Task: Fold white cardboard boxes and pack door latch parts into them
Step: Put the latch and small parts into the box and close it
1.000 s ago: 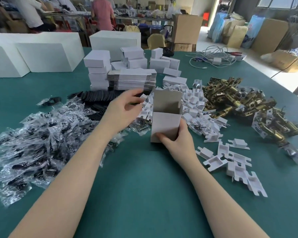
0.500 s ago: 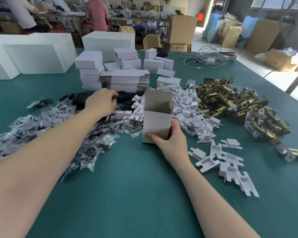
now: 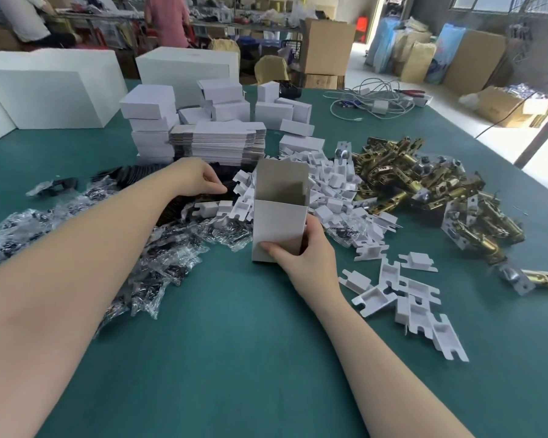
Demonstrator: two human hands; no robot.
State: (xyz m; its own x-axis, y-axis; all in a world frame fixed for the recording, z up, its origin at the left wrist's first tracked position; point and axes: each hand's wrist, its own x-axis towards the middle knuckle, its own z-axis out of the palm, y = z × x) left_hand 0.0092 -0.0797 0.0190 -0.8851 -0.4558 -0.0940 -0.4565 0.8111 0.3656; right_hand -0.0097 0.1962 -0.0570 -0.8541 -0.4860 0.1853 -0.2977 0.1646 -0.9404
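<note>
From the head camera, the upright white cardboard box (image 3: pixel 279 229), its top flap raised and its inside grey, stood near the middle of the green-covered table (image 3: pixel 234 358). The right hand (image 3: pixel 304 257) clasped its lower right corner, thumb across the front face and fingers curled behind, where the box hid them. The left hand (image 3: pixel 196 178) reached further back, fingertips pinched together over a heap of flat black parts (image 3: pixel 133 175); whether it actually gripped one was hard to make out, since the hand covered that spot.

Clear plastic bags of small dark hardware (image 3: pixel 76 235) spread toward the table's left edge, partly under the left forearm. White moulded plastic inserts (image 3: pixel 336 191) were piled just behind and right of the box, with more scattered nearer the right edge. Brass-coloured door latch parts (image 3: pixel 424 181) lay heaped beyond them, one cut off by the frame's right side. A stack of flat unfolded white cartons (image 3: pixel 219 140) and folded small white boxes (image 3: pixel 149 102) stood toward the far edge.
</note>
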